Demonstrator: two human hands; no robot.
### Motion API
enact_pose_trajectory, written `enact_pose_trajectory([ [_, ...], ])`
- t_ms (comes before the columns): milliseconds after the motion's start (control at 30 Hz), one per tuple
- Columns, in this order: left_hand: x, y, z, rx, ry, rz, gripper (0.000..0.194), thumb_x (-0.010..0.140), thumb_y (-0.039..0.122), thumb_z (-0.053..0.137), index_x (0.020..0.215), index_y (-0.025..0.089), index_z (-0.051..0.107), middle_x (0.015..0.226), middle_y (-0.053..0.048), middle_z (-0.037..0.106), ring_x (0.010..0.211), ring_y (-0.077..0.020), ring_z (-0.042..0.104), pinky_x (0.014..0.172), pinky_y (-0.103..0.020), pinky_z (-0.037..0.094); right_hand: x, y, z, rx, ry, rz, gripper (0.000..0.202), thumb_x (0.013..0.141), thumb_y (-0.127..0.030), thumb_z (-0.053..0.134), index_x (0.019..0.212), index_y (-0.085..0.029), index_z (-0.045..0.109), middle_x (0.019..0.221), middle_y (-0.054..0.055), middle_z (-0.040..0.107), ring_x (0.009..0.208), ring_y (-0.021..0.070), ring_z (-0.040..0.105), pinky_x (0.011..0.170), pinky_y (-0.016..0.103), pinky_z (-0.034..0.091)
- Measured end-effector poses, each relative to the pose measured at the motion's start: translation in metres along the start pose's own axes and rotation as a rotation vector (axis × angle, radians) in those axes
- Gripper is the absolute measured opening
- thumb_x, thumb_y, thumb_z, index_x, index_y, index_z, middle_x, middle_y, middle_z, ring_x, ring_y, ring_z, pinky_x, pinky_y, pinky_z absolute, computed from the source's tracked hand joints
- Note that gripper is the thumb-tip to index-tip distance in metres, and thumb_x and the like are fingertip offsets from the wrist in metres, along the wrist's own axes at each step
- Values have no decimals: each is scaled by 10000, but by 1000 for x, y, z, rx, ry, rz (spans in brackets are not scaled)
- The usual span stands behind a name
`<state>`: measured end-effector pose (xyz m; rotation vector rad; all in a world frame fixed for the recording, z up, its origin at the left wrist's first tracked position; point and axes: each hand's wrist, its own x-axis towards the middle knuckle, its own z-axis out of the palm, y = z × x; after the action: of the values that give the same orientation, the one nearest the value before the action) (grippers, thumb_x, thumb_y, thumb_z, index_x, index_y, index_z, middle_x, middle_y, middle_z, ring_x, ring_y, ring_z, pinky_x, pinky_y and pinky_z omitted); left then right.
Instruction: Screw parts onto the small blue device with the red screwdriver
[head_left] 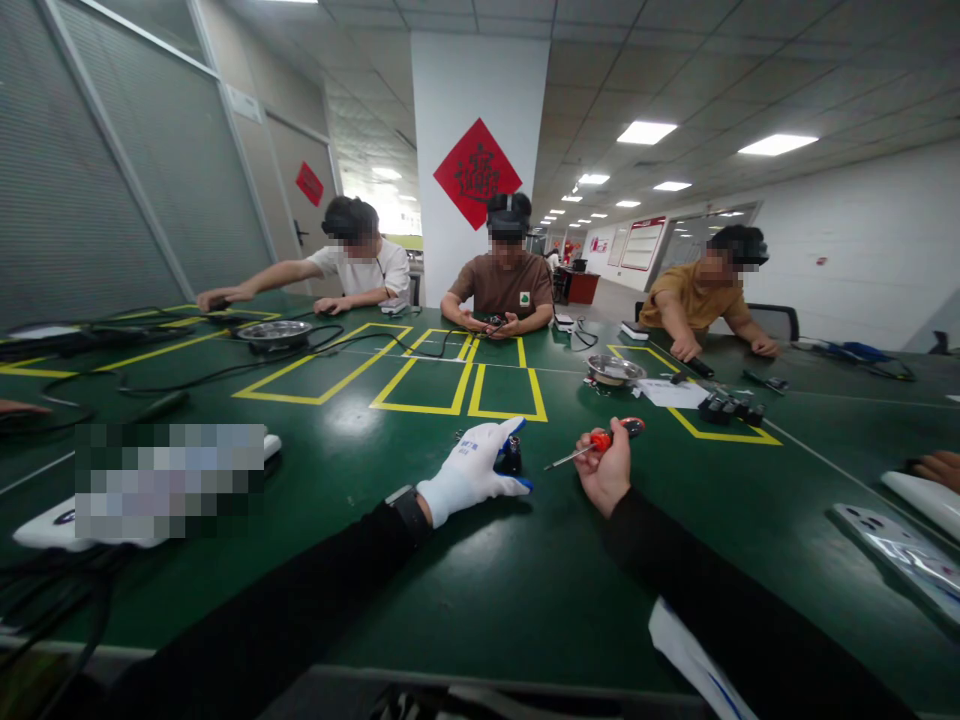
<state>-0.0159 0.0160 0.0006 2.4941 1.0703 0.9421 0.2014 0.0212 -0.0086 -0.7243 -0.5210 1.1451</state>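
Note:
My left hand (476,466) wears a white glove with blue fingertips and a dark wristband. Its thumb and fingers curve around a small black object (512,456) at the table surface; the glove covers part of it, and its kind is unclear. To the right, my bare right hand (609,468) is closed around a screwdriver (600,441) with a red and black handle. The thin metal shaft points left toward the black object, its tip apart from it.
Yellow tape rectangles (420,407) mark the green table (352,500). Metal bowls (615,370), white paper (675,392) and several black parts (731,410) lie beyond. A phone (896,560) is at right, a white device (274,445) at left. Three people sit opposite.

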Motion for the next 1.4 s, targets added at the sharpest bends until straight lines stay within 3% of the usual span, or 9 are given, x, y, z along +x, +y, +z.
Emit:
enact_pose_trajectory([
  [167, -2, -2, 1, -27, -55, 35, 724, 744, 354, 646, 1399, 239, 360, 1274, -91, 522, 1174, -264, 476, 1034, -392, 348, 2, 0, -3, 14, -187, 40, 433, 792, -572, 451, 567, -204, 420, 451, -55, 419, 349, 65, 297, 348, 193, 307],
  [333, -2, -7, 3, -27, -20, -84, 894, 655, 468, 714, 1421, 230, 318, 1385, -126, 424, 1316, -352, 312, 1087, -494, 253, -1, -2, -2, 23, -320, 131, 553, 790, -651, 355, 484, -194, 419, 435, -59, 305, 365, 74, 274, 352, 202, 274],
  [533, -1, -11, -1, -39, -57, -60, 841, 691, 399, 694, 1424, 252, 309, 1395, -101, 426, 1347, -332, 273, 1107, -483, 222, -1, -2, -1, 68, -264, 140, 546, 793, -637, 382, 500, -183, 460, 417, -76, 257, 354, 59, 209, 346, 186, 242],
  [700, -2, -11, 3, -13, -80, -106, 957, 622, 496, 727, 1434, 238, 291, 1415, -113, 402, 1351, -378, 241, 1103, -515, 208, -2, -4, -1, 168, -305, 135, 535, 794, -636, 392, 532, -179, 484, 423, -75, 277, 357, 55, 224, 354, 182, 270],
  [900, -3, -11, 4, -54, -126, -19, 786, 710, 324, 663, 1417, 250, 328, 1387, -92, 435, 1328, -323, 314, 1104, -459, 247, -4, -5, -2, 143, -308, 138, 524, 794, -629, 400, 537, -181, 489, 418, -75, 279, 347, 55, 221, 335, 180, 257],
  [1067, -2, -13, 4, 9, -75, -46, 915, 656, 499, 700, 1433, 243, 291, 1410, -110, 406, 1334, -359, 288, 1099, -502, 236, -2, -5, -3, 185, -303, 174, 522, 790, -621, 428, 528, -175, 498, 412, -73, 280, 347, 52, 226, 334, 181, 256],
  [1233, 0, -23, 6, 7, -101, -8, 821, 695, 478, 677, 1412, 266, 336, 1396, -85, 438, 1309, -319, 351, 1091, -459, 277, 1, -2, -5, 220, -307, 206, 526, 803, -623, 435, 545, -169, 503, 408, -76, 265, 349, 52, 241, 332, 181, 260],
  [1400, -2, -20, 10, 37, -39, -62, 842, 629, 548, 706, 1368, 266, 418, 1378, -86, 463, 1320, -377, 310, 1078, -509, 270, 2, 0, -4, 247, -295, 229, 444, 840, -563, 456, 636, -172, 514, 452, -72, 331, 367, 52, 298, 350, 175, 315],
])
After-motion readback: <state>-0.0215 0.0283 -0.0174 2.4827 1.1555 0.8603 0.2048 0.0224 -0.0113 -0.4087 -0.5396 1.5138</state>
